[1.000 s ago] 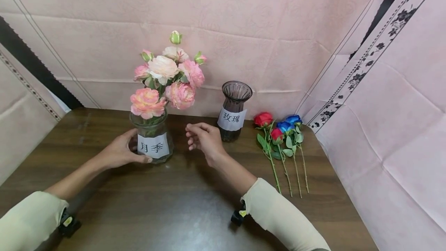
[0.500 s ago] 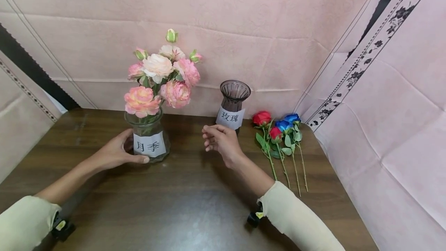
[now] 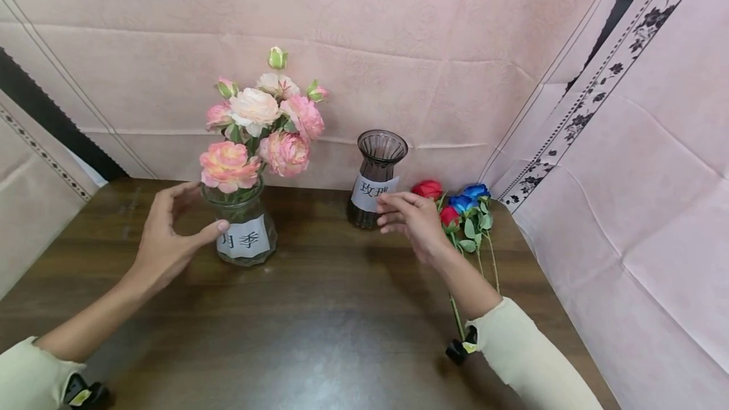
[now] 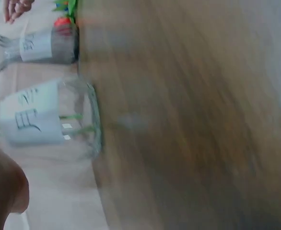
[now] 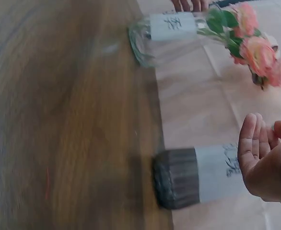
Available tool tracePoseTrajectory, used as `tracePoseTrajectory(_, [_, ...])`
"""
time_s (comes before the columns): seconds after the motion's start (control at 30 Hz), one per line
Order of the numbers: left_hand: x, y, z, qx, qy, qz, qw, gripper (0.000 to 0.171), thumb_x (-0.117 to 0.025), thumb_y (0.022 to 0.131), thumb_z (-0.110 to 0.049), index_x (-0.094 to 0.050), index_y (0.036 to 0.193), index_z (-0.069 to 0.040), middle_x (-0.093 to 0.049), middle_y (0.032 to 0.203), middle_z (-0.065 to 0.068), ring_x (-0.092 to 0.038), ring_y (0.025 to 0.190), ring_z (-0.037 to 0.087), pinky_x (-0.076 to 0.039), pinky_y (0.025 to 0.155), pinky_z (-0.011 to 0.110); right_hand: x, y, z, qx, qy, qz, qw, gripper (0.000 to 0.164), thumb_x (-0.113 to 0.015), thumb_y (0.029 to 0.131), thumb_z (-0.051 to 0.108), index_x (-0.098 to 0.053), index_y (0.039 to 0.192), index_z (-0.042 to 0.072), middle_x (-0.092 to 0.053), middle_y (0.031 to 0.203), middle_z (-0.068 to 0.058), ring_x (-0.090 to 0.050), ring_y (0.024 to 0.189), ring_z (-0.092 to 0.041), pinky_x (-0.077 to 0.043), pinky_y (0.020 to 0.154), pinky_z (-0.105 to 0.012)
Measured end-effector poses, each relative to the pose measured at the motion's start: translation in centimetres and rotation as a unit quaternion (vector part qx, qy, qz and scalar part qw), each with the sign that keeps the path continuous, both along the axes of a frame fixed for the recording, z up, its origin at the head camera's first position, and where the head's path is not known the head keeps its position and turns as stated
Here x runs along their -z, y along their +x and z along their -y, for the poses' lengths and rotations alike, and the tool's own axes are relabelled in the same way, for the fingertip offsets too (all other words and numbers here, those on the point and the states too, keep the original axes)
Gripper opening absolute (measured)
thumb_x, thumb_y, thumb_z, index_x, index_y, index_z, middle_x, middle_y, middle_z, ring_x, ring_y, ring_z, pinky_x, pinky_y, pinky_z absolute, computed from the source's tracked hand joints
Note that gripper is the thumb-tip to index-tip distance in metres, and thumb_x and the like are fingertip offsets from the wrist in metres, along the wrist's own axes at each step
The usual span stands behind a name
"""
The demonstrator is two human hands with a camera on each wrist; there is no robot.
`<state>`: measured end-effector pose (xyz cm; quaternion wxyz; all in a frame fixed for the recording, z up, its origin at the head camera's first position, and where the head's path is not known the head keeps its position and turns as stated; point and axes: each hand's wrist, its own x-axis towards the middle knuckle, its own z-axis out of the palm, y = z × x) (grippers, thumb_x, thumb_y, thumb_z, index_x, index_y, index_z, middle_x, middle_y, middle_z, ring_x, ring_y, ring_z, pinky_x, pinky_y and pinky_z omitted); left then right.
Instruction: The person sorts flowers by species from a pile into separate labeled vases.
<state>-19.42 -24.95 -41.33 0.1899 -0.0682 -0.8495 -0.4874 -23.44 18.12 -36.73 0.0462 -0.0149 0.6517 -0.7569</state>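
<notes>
A clear glass vase (image 3: 235, 212) with a white paper label stands at the left of the table, holding pink and cream flowers (image 3: 254, 109). Beside it my left hand (image 3: 162, 242) is spread, its thumb close to the label; whether it touches the glass I cannot tell. To the right stands a dark purple glass vase (image 3: 380, 166), labelled too, with no stems in it. My right hand (image 3: 418, 223) hovers in front of that vase and the roses, its fingers loosely bent around nothing. In the right wrist view the hand (image 5: 270, 165) covers the dark vase's upper part.
Red roses (image 3: 427, 189) and blue roses (image 3: 464, 202) lie on the table's right, partly behind my right forearm. Pink cloth (image 3: 484, 18) hangs behind and on both sides of the brown wooden table (image 3: 285, 334).
My right hand has moved right, from beside the flower-filled vase to the dark one. My left hand has loosened from the clear vase and drawn back left.
</notes>
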Motion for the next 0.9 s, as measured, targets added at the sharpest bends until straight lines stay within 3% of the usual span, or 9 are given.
tracePoseTrajectory(0.1, [-0.6, 0.6, -1.1, -0.026, 0.031, -0.077, 0.9963, 0.088, -0.094, 0.086, -0.008, -0.05, 0.162, -0.007, -0.052, 0.151, -0.005, -0.05, 0.139, 0.014, -0.035, 0.115, 0.017, -0.4, 0.1, -1.6, 0.007, 0.006, -0.001, 1.0, 0.018, -0.067, 0.113, 0.014, -0.081, 0.113, 0.003, -0.083, 0.089, -0.001, -0.078, 0.074, -0.012, -0.069, 0.07, -0.028])
tracePoseTrajectory(0.2, [-1.0, 1.2, -2.2, -0.033, 0.05, -0.172, 0.9832, 0.081, -0.096, 0.076, -0.005, -0.06, 0.148, 0.002, -0.054, 0.139, -0.018, -0.048, 0.131, 0.001, -0.033, 0.111, 0.018, -0.8, 0.2, -2.8, 0.019, 0.013, -0.001, 1.0, 0.016, -0.068, 0.113, 0.015, -0.079, 0.113, 0.003, -0.084, 0.091, -0.002, -0.079, 0.076, -0.013, -0.07, 0.072, -0.029])
tracePoseTrajectory(0.27, [-1.2, 1.5, -2.9, -0.024, 0.05, -0.236, 0.9703, 0.077, -0.098, 0.079, -0.022, -0.062, 0.14, 0.01, -0.055, 0.137, -0.02, -0.046, 0.13, -0.002, -0.032, 0.111, 0.02, -1.0, 0.3, -3.6, 0.023, 0.019, -0.001, 1.0, 0.019, -0.068, 0.113, 0.016, -0.078, 0.117, 0.001, -0.084, 0.093, -0.002, -0.079, 0.078, -0.013, -0.07, 0.074, -0.029])
tracePoseTrajectory(0.4, [-1.7, 2.2, -5.0, 0.01, 0.031, -0.338, 0.9407, 0.09, -0.09, 0.09, -0.061, -0.064, 0.124, 0.019, -0.066, 0.123, 0.009, -0.05, 0.13, -0.001, -0.037, 0.114, 0.02, -1.3, 0.4, -5.1, 0.027, 0.027, -0.001, 0.999, 0.022, -0.067, 0.115, 0.018, -0.078, 0.122, 0.0, -0.084, 0.095, -0.001, -0.081, 0.08, -0.013, -0.071, 0.076, -0.029])
tracePoseTrajectory(0.47, [-1.9, 2.6, -6.1, 0.041, 0.017, -0.353, 0.9345, 0.092, -0.084, 0.093, -0.067, -0.066, 0.12, 0.018, -0.066, 0.117, 0.025, -0.053, 0.129, 0.001, -0.042, 0.112, 0.018, -1.5, 0.4, -5.8, 0.027, 0.03, -0.003, 0.999, 0.02, -0.066, 0.115, 0.017, -0.08, 0.119, 0.004, -0.085, 0.096, -0.001, -0.081, 0.081, -0.012, -0.071, 0.077, -0.029])
tracePoseTrajectory(0.57, [-2.1, 3.0, -7.7, 0.097, -0.007, -0.304, 0.9478, 0.075, -0.092, 0.091, -0.053, -0.07, 0.129, 0.009, -0.066, 0.121, 0.028, -0.056, 0.125, 0.002, -0.046, 0.107, 0.014, -1.6, 0.4, -6.8, 0.027, 0.036, -0.007, 0.999, 0.019, -0.065, 0.116, 0.017, -0.082, 0.113, 0.011, -0.085, 0.096, 0.001, -0.082, 0.083, -0.012, -0.071, 0.079, -0.029])
tracePoseTrajectory(0.7, [-2.4, 3.2, -9.8, 0.141, -0.051, -0.17, 0.9739, 0.076, -0.1, 0.081, -0.027, -0.067, 0.149, -0.014, -0.069, 0.134, 0.008, -0.062, 0.124, 0.011, -0.049, 0.105, 0.016, -1.4, 0.5, -8.0, 0.03, 0.045, -0.007, 0.998, 0.02, -0.065, 0.116, 0.017, -0.083, 0.109, 0.016, -0.086, 0.096, 0.003, -0.083, 0.085, -0.011, -0.071, 0.081, -0.028])
tracePoseTrajectory(0.8, [-2.6, 2.8, -11.4, 0.155, -0.072, -0.096, 0.9805, 0.083, -0.102, 0.082, -0.026, -0.063, 0.156, -0.022, -0.068, 0.14, 0.001, -0.066, 0.129, 0.018, -0.054, 0.111, 0.027, -1.3, 0.6, -8.8, 0.032, 0.052, -0.001, 0.998, 0.019, -0.066, 0.115, 0.017, -0.083, 0.109, 0.015, -0.086, 0.096, 0.003, -0.083, 0.087, -0.012, -0.071, 0.082, -0.029])
tracePoseTrajectory(0.9, [-2.7, 2.0, -12.9, 0.168, -0.071, -0.043, 0.9823, 0.084, -0.1, 0.086, -0.034, -0.06, 0.159, -0.022, -0.067, 0.146, 0.003, -0.065, 0.136, 0.022, -0.056, 0.118, 0.041, -1.4, 0.8, -9.7, 0.031, 0.059, 0.011, 0.998, 0.016, -0.068, 0.114, 0.018, -0.083, 0.114, 0.012, -0.087, 0.098, 0.003, -0.084, 0.09, -0.012, -0.072, 0.085, -0.029])
